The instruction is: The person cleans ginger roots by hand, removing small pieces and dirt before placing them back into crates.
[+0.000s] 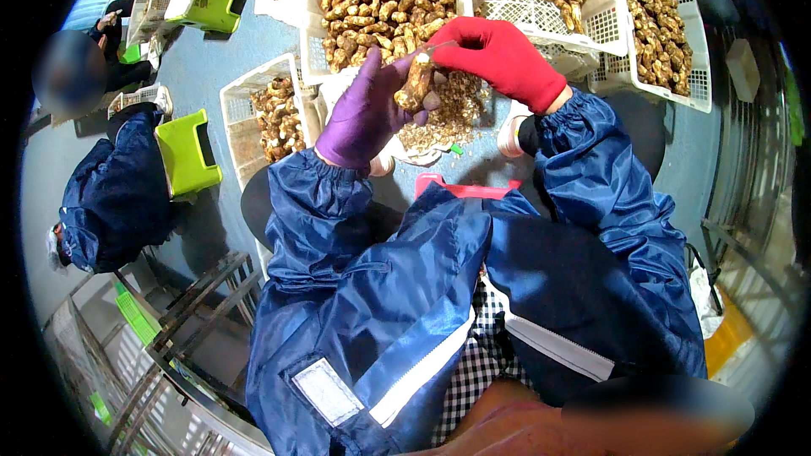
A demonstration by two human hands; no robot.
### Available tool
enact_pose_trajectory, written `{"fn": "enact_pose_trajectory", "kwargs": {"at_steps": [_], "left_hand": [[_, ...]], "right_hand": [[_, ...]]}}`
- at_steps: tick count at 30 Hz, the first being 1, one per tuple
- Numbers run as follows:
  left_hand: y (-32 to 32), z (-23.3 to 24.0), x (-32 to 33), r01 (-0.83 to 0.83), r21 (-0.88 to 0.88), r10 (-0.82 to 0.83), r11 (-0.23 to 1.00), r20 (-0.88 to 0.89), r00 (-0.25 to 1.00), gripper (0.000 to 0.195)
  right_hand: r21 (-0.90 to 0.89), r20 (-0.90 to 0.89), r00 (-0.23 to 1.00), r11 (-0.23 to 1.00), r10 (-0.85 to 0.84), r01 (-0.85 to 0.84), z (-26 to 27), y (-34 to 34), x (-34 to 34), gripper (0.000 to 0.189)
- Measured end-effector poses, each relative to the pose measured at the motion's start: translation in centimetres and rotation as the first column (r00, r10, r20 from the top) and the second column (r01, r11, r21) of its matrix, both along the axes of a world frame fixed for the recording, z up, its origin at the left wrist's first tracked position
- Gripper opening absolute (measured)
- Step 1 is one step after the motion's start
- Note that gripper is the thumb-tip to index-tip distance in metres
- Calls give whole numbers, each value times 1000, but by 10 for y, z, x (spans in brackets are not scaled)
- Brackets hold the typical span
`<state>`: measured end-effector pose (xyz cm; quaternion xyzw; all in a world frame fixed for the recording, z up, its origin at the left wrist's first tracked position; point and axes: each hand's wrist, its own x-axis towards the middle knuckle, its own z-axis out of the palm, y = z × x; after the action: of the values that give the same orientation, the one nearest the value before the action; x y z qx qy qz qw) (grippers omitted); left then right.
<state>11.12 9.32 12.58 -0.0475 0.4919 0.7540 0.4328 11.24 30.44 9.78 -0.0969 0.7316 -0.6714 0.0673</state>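
My left hand (374, 104), in a purple glove, holds a brown, stubby mushroom (415, 85) upright between thumb and fingers. Its upper end is pale. My right hand (494, 57), in a red glove, pinches a thin, flat blade-like piece (441, 46) right at that pale end; its exact kind is too small to tell. Below both hands, a heap of brown and whitish trimmings (453, 107) lies on white sheeting on the floor. Just beyond them stands a white plastic crate (310, 31) full of similar mushrooms.
More white crates with mushrooms stand at the left (231, 114), the back right (605, 35) and far right (700, 76). A red stool (469, 190) shows under me. Lime green stools (190, 152) stand to the left, near a seated person (114, 196) in blue. Metal racks (203, 297) are at lower left.
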Motion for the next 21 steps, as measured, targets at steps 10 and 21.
{"fn": "enact_pose_trajectory", "kwargs": {"at_steps": [10,21], "left_hand": [[-2,-2,-3,53,241,-73,969,72,995,76],[1,-10,3,-16,-190,-35,982,-264,964,45]], "right_hand": [[24,18,999,999,34,-34,8,4,1,22],[208,-116,992,978,41,-17,15,5,10,10]]}}
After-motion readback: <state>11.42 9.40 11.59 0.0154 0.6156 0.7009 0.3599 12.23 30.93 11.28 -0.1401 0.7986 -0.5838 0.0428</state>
